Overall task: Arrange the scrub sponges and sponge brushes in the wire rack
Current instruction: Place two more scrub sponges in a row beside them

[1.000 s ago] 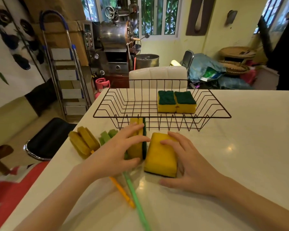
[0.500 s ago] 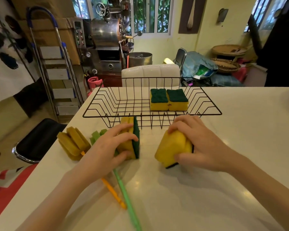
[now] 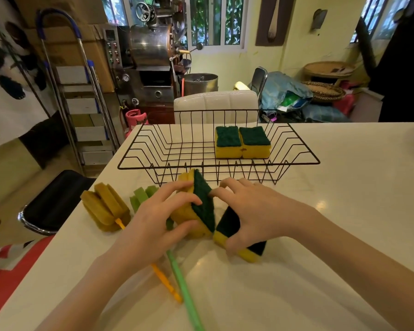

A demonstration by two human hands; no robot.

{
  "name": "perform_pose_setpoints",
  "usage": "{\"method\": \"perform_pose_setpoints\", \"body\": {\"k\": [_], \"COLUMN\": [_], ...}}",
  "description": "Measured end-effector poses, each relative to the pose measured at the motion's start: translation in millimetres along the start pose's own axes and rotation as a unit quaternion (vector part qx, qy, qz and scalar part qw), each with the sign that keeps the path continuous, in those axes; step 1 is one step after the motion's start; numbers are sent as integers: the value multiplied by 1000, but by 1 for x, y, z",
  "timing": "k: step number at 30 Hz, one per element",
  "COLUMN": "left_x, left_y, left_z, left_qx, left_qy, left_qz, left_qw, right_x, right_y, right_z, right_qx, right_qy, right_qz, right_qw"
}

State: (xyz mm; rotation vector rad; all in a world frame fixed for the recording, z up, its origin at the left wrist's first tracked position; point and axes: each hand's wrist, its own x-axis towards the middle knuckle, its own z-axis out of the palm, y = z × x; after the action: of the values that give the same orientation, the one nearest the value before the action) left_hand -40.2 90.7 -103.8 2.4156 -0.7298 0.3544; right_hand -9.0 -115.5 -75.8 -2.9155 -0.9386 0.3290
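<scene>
A black wire rack (image 3: pixel 153 151) stands on the white table and holds two yellow-and-green scrub sponges (image 3: pixel 243 143) side by side at its right. In front of the rack, my left hand (image 3: pixel 153 220) grips a scrub sponge (image 3: pixel 198 204) tilted on edge, green side to the right. My right hand (image 3: pixel 256 211) grips a second scrub sponge (image 3: pixel 227 225), its green side turned up and toward me. Left of my left hand lie an orange sponge brush (image 3: pixel 105 206) and a green sponge brush (image 3: pixel 141 197), handles pointing toward me.
The white table (image 3: pixel 344 211) stretches wide to the right. A white chair back (image 3: pixel 215 103) stands behind the rack. A black stool (image 3: pixel 53 204) sits off the table's left edge, with a stepladder (image 3: pixel 81 91) and a metal machine beyond.
My right hand picked up the flat sponge, turned it over so the green side shows, and brought it beside the left sponge. My left hand tilted its sponge.
</scene>
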Motion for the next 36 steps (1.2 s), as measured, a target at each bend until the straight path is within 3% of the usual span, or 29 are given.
{"method": "perform_pose_setpoints", "body": {"k": [7,12,19,25,32,36], "left_x": [2,1,3,33,78,85], "left_y": [10,24,25,34,33,31], "left_z": [7,24,28,2,1,14], "left_qx": [-40,-134,-32,108,64,57], "left_qy": [12,43,-93,-226,-341,-352], "left_qz": [4,-60,-83,-57,-18,-2], "left_qw": [999,988,992,966,938,934], "right_x": [-14,-26,-35,-41,-44,-44], "right_y": [22,35,47,55,53,51], "right_z": [10,10,13,11,10,5], "right_qx": [120,142,150,147,121,141], "right_qy": [57,60,58,81,58,41], "right_qz": [-21,-27,-20,7,32,38], "right_qw": [991,988,987,986,990,988]}}
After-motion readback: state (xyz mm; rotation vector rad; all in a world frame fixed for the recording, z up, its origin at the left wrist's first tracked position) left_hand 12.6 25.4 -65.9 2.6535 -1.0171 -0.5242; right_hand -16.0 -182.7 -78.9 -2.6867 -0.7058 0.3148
